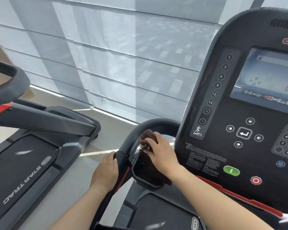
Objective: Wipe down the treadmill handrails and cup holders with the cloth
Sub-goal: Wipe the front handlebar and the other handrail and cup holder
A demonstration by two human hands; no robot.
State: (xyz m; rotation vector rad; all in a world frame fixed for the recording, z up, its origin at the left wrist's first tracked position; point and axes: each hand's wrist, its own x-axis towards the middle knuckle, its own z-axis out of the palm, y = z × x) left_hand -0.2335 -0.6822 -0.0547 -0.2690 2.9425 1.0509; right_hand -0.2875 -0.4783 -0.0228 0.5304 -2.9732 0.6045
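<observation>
Hands apart: left hand wraps the handrail, right hand presses the brown cloth down over the cup holder.

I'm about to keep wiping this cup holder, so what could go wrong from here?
The right hand presses the brown cloth close beside the console; a wide sweep might hit the green start button. The cloth trails into the cup holder and could bunch up. The left hand, on the handrail, covers a spot that may go unwiped.
</observation>
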